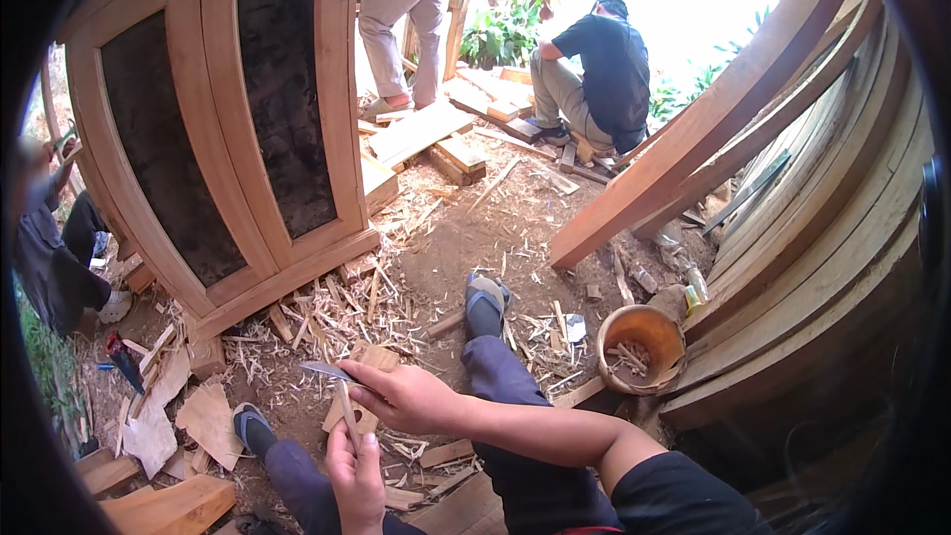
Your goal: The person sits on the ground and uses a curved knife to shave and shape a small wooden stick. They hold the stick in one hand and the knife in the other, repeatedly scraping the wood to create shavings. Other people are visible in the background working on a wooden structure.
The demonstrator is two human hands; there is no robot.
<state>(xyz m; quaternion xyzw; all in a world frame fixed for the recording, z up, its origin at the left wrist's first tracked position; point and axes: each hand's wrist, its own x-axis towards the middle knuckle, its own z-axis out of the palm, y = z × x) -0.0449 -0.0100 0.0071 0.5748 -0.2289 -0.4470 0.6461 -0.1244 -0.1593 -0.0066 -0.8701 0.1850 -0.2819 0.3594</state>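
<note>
My right hand [404, 395] grips a knife whose grey blade [328, 371] points left. Just below it my left hand [357, 476] holds a thin wooden stick [347, 414] upright, and the blade rests near the stick's top end. Both hands hover above my lap. My legs in dark blue trousers stretch forward, with sandalled feet [484, 303] on the dirt ground among wood shavings.
A large wooden cabinet frame [198, 129] with two dark panels leans at the left. Long planks [792, 188] are stacked at the right, with an orange bucket [640, 345] of wood bits beside them. Two people work at the back, another sits at the far left. Offcuts litter the ground.
</note>
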